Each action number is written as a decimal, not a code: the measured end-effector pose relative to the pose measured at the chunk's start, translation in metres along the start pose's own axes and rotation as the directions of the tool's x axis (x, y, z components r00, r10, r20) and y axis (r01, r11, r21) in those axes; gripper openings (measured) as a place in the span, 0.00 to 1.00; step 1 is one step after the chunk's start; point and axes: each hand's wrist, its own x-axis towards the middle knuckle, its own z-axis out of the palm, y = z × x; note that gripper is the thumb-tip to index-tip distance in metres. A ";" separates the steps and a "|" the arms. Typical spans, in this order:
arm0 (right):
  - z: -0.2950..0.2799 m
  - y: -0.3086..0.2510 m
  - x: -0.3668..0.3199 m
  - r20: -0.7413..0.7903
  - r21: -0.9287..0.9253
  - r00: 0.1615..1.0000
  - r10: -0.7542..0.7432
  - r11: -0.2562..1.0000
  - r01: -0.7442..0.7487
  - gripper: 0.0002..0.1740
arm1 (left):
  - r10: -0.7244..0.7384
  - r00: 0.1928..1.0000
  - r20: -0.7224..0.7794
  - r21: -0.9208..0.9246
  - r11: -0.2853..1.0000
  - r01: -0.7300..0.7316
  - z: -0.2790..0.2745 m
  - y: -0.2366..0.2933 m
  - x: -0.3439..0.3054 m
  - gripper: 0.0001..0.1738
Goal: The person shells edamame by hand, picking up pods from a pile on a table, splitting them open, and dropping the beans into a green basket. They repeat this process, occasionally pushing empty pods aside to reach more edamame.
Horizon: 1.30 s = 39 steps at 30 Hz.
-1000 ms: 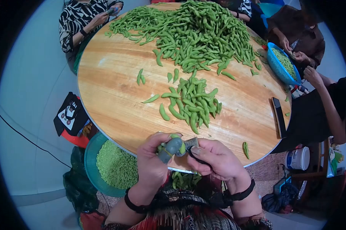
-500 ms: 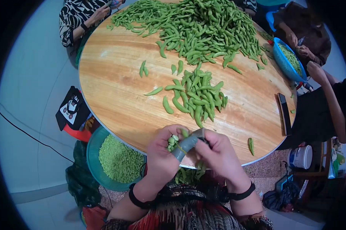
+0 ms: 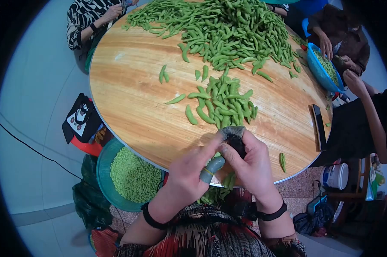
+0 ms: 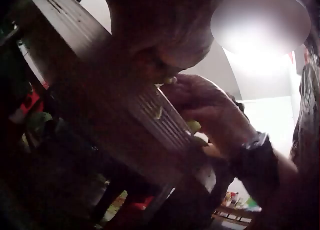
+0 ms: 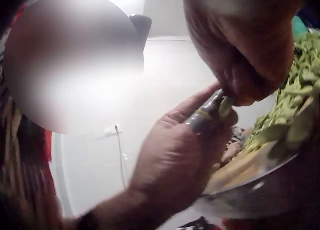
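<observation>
Left hand [image 3: 183, 177] and right hand [image 3: 251, 165] both pinch one green soybean pod [image 5: 226, 106] at the near rim.

Head view: we see the two hands meet fingertip to fingertip over the near edge of the round wooden surface [image 3: 129, 107], with the small heap of green pods [image 3: 223, 103] just beyond them. Left wrist view: too dark for us to tell the grip. Right wrist view: the pod lies along the capped left thumb, its far end nipped by the right fingers, so both hands are equally near.

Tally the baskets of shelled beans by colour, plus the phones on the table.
Teal round plastic basket of shelled green beans: 1
Blue round plastic basket of shelled green beans: 1
Black flat phone on the round wooden table: 1
Total: 3
</observation>
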 end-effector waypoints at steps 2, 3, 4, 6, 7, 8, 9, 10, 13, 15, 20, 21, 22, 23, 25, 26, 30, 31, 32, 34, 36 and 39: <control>0.002 0.002 -0.001 -0.040 0.020 0.999 -0.005 1.000 0.006 0.09 | 0.093 0.994 0.061 0.035 0.995 -0.095 -0.006 -0.005 -0.002 0.28; -0.002 0.002 -0.001 0.084 0.364 0.983 0.165 0.913 -0.185 0.09 | 0.184 0.975 0.126 0.064 0.979 -0.193 -0.008 -0.006 -0.003 0.28; -0.004 0.003 -0.002 0.256 0.631 0.927 0.275 0.679 -0.375 0.09 | 0.183 0.975 0.125 0.064 0.979 -0.192 -0.008 -0.005 -0.004 0.28; -0.007 0.006 0.000 0.339 0.675 0.909 0.242 0.611 -0.414 0.09 | 0.157 0.987 0.024 0.061 0.985 -0.159 -0.009 -0.003 -0.005 0.21; -0.008 0.007 0.002 0.418 0.709 0.886 0.201 0.537 -0.457 0.09 | 0.158 0.987 0.022 0.061 0.985 -0.159 -0.009 -0.005 -0.009 0.21; -0.009 0.003 0.004 0.419 0.708 0.885 0.201 0.539 -0.457 0.09 | -0.020 0.994 -0.111 -0.038 0.999 0.016 -0.009 -0.011 -0.016 0.15; -0.010 -0.004 0.006 0.451 0.421 0.891 0.049 0.869 -0.261 0.08 | -0.208 0.953 -0.222 -0.158 0.972 0.175 -0.011 -0.015 -0.020 0.09; -0.012 -0.011 0.010 0.532 0.074 0.843 -0.076 0.996 0.044 0.08 | -0.208 0.952 -0.224 -0.159 0.972 0.175 -0.017 -0.017 -0.018 0.09; -0.008 -0.039 0.032 0.485 -0.562 0.874 0.037 0.779 0.279 0.08 | -0.538 0.762 -0.361 -0.563 0.777 0.282 -0.034 -0.018 -0.008 0.09; 0.010 -0.024 0.055 0.386 -0.572 0.916 -0.108 0.751 0.329 0.09 | -0.741 0.668 -0.064 -0.942 0.267 0.206 -0.038 -0.014 -0.005 0.04; 0.033 -0.008 0.076 0.363 -0.878 0.931 -0.022 0.326 0.350 0.11 | -0.731 0.679 0.067 -0.939 0.183 0.290 -0.033 -0.010 -0.002 0.08; 0.031 -0.009 0.075 0.366 -0.878 0.930 -0.022 0.323 0.353 0.11 | -0.735 0.674 0.066 -0.921 0.214 0.324 -0.033 -0.008 -0.002 0.09; 0.025 -0.010 0.073 0.358 -0.839 0.932 -0.060 0.418 0.349 0.11 | -0.736 0.674 0.065 -0.923 0.213 0.321 -0.033 -0.005 -0.001 0.09; 0.019 -0.010 0.069 0.345 -0.790 0.934 -0.097 0.508 0.344 0.11 | -0.732 0.674 0.102 -0.928 0.174 0.330 -0.033 -0.001 0.001 0.10; 0.007 -0.006 0.058 0.360 -0.580 0.928 -0.094 0.756 0.302 0.11 | -0.727 0.673 0.138 -0.933 0.133 0.335 -0.033 0.000 0.002 0.12; 0.005 -0.003 0.050 0.370 -0.307 0.924 -0.096 0.926 0.220 0.11 | -0.677 0.702 0.224 -0.939 0.043 0.341 -0.033 -0.002 0.002 0.13; 0.004 -0.026 0.020 0.465 -0.058 0.839 0.281 0.956 -0.287 0.13 | -0.613 0.753 0.239 -0.955 -0.008 0.297 -0.024 -0.011 -0.009 0.15; 0.003 -0.026 0.016 0.462 -0.055 0.841 0.280 0.956 -0.288 0.13 | -0.612 0.753 0.242 -0.954 -0.008 0.301 -0.024 -0.012 -0.009 0.15; 0.003 -0.028 0.013 0.478 -0.017 0.829 0.290 0.947 -0.321 0.13 | -0.573 0.787 0.229 -0.960 0.000 0.279 -0.025 -0.012 -0.009 0.14; 0.003 -0.031 0.008 0.513 0.057 0.810 0.286 0.930 -0.364 0.15 | -0.532 0.819 0.218 -0.965 0.007 0.261 -0.025 -0.014 -0.009 0.14; 0.002 -0.024 0.007 0.515 0.066 0.807 0.289 0.925 -0.374 0.15 | -0.527 0.837 0.145 -0.947 0.169 0.271 -0.024 -0.014 -0.010 0.13; 0.002 -0.013 0.004 0.504 0.122 0.813 0.293 0.907 -0.403 0.13 | -0.550 0.829 0.102 -0.855 0.378 0.356 -0.022 -0.009 -0.009 0.12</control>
